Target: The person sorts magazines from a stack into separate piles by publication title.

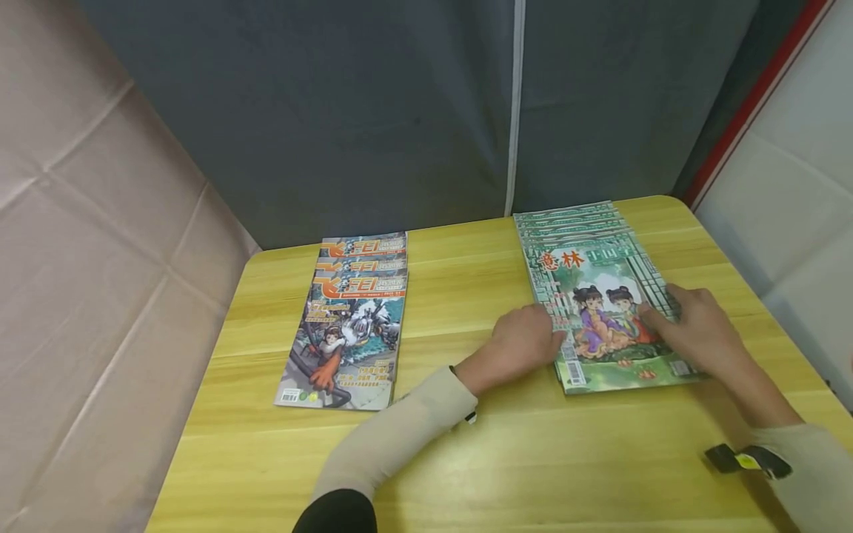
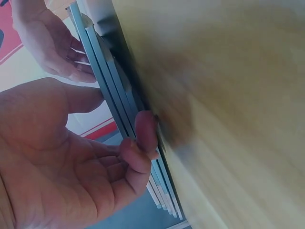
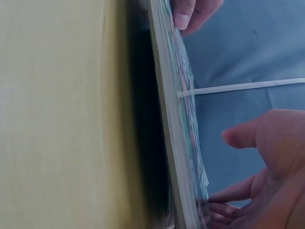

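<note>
A stack of green magazines (image 1: 603,318) lies fanned at the right of the table, its top cover showing two cartoon children. My left hand (image 1: 523,344) is at the stack's left edge; in the left wrist view its thumb (image 2: 83,98) lies over the cover side, and its curled fingers (image 2: 138,155) hold the edges near the tabletop. On the right side, my right hand (image 1: 700,329) touches the stack's edge with its fingers, and its thumb (image 3: 240,137) stands off the cover in the right wrist view. The fingertips there are partly hidden.
A second stack of overlapping magazines (image 1: 349,340) with orange titles lies at the left of the wooden table (image 1: 460,281). A dark grey curtain (image 1: 333,118) hangs behind the table, with pale fabric walls (image 1: 100,296) at both sides.
</note>
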`<state>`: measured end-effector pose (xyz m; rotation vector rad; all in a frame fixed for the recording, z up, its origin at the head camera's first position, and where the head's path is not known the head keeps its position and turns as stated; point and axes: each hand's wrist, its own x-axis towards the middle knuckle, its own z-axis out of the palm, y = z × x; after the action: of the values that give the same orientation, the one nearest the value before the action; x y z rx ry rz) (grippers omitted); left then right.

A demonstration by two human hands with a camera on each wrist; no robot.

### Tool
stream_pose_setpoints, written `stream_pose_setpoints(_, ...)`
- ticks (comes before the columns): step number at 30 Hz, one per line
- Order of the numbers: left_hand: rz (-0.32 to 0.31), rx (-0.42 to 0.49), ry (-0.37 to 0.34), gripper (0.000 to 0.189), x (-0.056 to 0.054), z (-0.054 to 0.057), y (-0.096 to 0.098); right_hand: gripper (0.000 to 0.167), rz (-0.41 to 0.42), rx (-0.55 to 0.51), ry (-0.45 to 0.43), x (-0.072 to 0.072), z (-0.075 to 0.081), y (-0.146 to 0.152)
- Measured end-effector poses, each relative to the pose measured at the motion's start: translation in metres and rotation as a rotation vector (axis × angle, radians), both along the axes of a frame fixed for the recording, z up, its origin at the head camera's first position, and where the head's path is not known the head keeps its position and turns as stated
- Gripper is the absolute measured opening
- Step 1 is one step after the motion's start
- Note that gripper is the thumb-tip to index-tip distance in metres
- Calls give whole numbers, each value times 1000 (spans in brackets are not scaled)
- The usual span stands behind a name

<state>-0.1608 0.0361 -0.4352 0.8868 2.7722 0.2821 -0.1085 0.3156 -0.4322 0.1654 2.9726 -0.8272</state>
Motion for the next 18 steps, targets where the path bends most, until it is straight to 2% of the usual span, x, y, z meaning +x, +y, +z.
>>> stream_pose_setpoints(8, -14, -6, -4, 52, 2, 0, -2, 90, -5, 22, -56, 3, 4, 1)
stream_pose_setpoints(13, -16, 38, -50, 48, -2, 3, -8, 92, -8, 25, -59, 2, 4, 1)
stream_pose_setpoints(16, 31, 60, -68, 47, -9, 8, -18, 93, -14, 22, -35, 1, 5, -2)
stream_pose_setpoints(18, 76, 61, -58, 54, -17, 11, -26, 92, -14, 14, 3, -1, 6, -6)
